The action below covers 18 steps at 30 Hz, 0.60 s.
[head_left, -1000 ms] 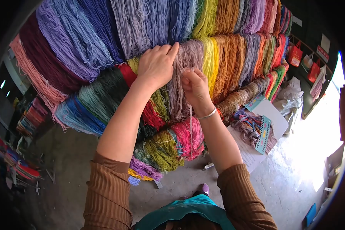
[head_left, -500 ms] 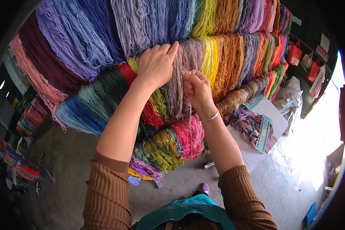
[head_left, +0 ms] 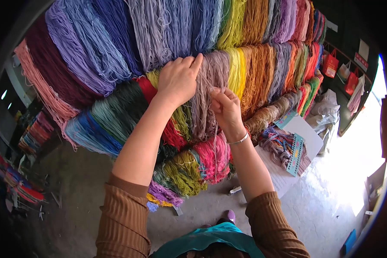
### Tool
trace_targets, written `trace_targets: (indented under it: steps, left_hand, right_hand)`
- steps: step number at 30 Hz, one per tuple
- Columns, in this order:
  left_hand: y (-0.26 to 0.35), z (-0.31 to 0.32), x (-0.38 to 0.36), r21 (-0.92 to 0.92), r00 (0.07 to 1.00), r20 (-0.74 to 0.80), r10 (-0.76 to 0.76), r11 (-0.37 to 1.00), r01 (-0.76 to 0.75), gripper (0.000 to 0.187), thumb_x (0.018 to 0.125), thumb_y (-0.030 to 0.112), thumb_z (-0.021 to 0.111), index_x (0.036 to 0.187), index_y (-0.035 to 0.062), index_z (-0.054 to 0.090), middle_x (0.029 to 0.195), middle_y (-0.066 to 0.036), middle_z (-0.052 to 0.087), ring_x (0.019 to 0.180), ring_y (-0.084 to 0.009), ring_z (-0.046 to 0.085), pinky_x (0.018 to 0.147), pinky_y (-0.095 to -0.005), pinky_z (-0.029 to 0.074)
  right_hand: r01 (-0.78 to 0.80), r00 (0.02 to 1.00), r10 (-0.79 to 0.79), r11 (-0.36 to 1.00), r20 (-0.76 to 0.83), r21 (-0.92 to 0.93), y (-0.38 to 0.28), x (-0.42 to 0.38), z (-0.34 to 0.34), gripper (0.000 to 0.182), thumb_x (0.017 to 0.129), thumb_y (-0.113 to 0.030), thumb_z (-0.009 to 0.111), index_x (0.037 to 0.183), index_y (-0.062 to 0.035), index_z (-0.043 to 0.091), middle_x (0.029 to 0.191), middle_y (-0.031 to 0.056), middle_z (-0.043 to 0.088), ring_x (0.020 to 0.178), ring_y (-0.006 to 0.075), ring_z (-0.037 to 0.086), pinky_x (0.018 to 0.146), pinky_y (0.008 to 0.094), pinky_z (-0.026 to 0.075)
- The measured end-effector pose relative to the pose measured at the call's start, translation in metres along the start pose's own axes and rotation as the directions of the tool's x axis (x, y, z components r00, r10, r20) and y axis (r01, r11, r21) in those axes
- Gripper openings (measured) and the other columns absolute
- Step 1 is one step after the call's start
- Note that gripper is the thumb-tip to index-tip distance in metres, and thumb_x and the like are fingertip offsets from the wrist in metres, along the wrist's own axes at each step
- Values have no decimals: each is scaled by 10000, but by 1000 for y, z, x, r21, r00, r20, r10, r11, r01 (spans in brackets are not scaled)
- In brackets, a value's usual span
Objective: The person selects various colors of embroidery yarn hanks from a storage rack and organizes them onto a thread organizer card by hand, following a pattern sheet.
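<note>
Hanks of coloured thread hang in tiers. My left hand (head_left: 179, 80) lies palm down at the top of a greyish-mauve hank (head_left: 205, 118), its index finger stretched out along the upper edge and its thumb hidden. To the right, my right hand (head_left: 226, 105) is closed in a pinch on a thin mauve thread, in front of that same hank. A loose strand trails from this hand towards the pink hank (head_left: 211, 157) below. A yellow hank (head_left: 236, 71) hangs just beyond the right hand.
Right of the hanks are white papers (head_left: 276, 177), a teal-edged card (head_left: 295, 155) and a bundle of mixed threads (head_left: 277, 144). A plastic bag (head_left: 324, 112) stands farther right, near red bags (head_left: 330, 64) on the wall. Concrete floor (head_left: 90, 202) lies below.
The view has shifted slightly, so hanks and hands appear a little lower. My right hand has come down slightly, still pinching the thread. My left hand keeps its place on the hank.
</note>
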<state>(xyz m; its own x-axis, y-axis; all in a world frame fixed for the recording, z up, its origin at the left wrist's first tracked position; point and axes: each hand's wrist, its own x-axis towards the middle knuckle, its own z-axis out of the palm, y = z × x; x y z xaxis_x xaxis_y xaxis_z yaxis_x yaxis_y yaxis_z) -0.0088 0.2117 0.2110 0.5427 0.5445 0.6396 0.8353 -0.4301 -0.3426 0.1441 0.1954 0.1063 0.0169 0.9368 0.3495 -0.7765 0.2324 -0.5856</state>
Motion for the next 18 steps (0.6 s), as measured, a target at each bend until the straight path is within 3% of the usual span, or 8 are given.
trace_targets:
  steps: [6,8,18]
  left_hand:
    - [0,0,0,8,1000,14,-5,1000,5,599,821,85,561,1413,98,473,1199,-44,607,1043,-228,586,918,-373,470]
    - [0,1,0,10,1000,5,-2,1000,2,600,821,84,561,1414,97,471,1201,-46,606,1044,-229,585,918,-373,470]
    - [0,0,0,16,1000,-10,9,1000,-9,610,813,89,572,1414,95,471,1192,-49,606,1047,-229,585,913,-370,468]
  right_hand:
    - [15,999,-15,1000,-35,-18,0,1,-3,49,871,-14,636,917,6,637,653,0,544,494,67,435,449,203,294]
    - [-30,997,31,1000,69,-6,0,4,-11,34,887,-30,626,907,-2,625,701,28,601,490,66,442,443,200,303]
    - [-65,995,72,993,66,-97,-8,2,-3,80,941,-101,606,941,-24,585,870,97,695,498,67,481,425,181,331]
